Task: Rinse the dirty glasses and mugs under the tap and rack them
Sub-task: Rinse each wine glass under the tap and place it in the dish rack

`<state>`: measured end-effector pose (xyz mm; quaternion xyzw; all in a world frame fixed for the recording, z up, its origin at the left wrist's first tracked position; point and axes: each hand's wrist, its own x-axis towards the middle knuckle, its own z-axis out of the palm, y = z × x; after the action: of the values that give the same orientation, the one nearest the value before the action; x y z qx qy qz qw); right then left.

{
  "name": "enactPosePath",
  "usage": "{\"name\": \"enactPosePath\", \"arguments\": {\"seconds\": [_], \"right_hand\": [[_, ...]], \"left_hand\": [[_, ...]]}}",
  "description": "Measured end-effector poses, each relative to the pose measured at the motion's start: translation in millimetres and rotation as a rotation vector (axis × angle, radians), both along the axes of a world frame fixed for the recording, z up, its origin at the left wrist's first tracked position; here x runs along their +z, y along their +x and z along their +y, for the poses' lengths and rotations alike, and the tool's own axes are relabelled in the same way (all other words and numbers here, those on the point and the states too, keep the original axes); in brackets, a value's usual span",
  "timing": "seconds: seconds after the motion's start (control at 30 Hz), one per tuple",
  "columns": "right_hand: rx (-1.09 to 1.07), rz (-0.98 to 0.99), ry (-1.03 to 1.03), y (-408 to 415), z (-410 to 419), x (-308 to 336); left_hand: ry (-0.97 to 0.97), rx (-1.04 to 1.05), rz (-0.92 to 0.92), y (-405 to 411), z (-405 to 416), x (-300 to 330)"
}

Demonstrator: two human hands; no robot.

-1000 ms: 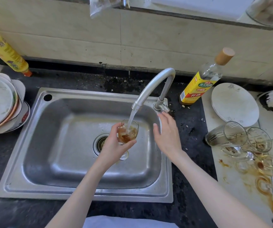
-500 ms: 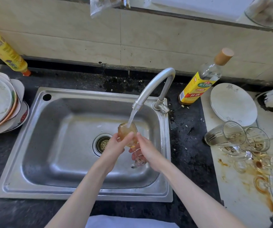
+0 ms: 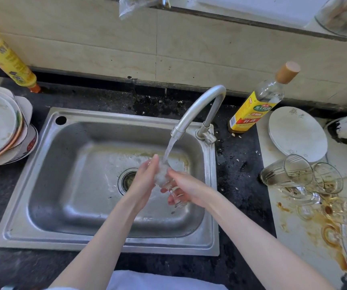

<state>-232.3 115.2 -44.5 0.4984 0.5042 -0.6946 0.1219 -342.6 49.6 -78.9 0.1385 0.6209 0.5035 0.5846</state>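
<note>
Clear glass [image 3: 164,176] sat under the running tap [image 3: 197,109], over the steel sink [image 3: 80,185] — the rinse step was in hand. The left hand [image 3: 145,181] curled round its bowl; the right hand [image 3: 187,191] cupped its lower part, fingers bent around it. Next it needed turning out and racking, though no rack showed — dirty glasses [image 3: 306,181] waited on the right counter [image 3: 302,243].

Left hand [image 3: 145,181] and right hand [image 3: 186,190] close together, fingers curled.
</note>
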Motion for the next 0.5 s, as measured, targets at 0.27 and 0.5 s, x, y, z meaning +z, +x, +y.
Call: {"name": "enactPosePath", "arguments": {"seconds": [0.27, 0.5], "right_hand": [[-0.305, 0.125, -0.292, -19.1, 10.1, -3.1], [-0.132, -0.028, 0.354, -41.4, -1.3, -20.9]], "left_hand": [[0.015, 0.109, 0.178, -3.9, 24.3, 14.1], [-0.068, 0.365, 0.248, 5.7, 36.5, 14.0]]}}
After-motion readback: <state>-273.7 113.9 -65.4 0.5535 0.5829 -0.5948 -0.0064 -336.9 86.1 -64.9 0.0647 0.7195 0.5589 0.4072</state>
